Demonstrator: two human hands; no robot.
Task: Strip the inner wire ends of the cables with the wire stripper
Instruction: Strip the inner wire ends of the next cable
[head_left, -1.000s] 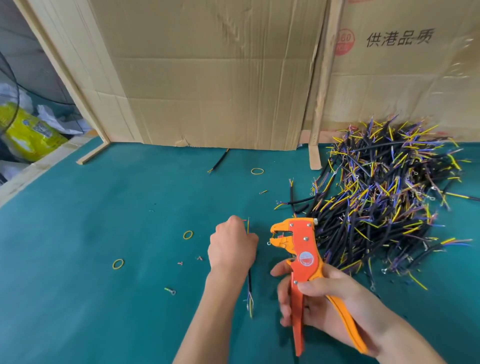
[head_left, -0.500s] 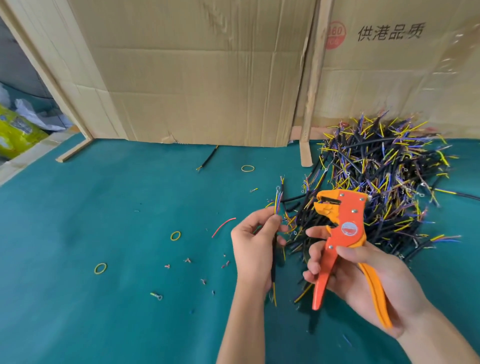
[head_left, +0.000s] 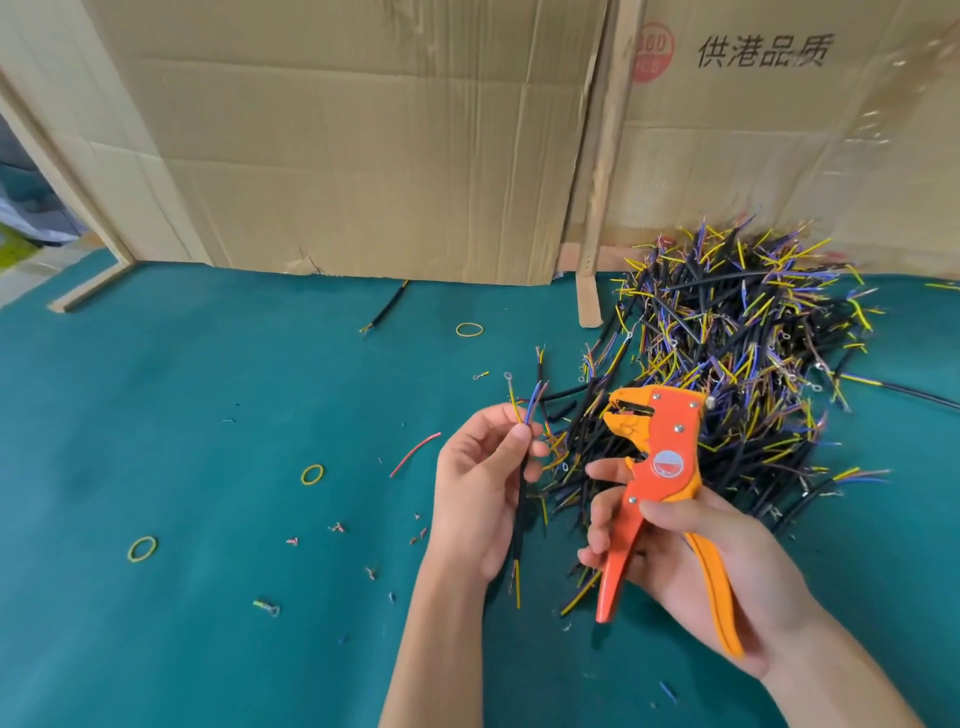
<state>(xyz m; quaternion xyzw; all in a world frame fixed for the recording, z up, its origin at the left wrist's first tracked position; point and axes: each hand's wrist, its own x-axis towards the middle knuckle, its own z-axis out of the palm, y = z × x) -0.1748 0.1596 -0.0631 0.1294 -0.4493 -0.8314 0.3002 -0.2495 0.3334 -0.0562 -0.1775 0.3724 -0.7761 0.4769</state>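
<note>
Orange wire stripper (head_left: 655, 457) in right hand's (head_left: 691, 561) grip — left hand (head_left: 480, 488) pinches cable (head_left: 519, 499) (upright).

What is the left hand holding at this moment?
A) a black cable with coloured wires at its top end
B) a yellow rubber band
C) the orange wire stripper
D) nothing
A: the left hand pinches a black cable upright, while the wire stripper is in the right hand.
</note>
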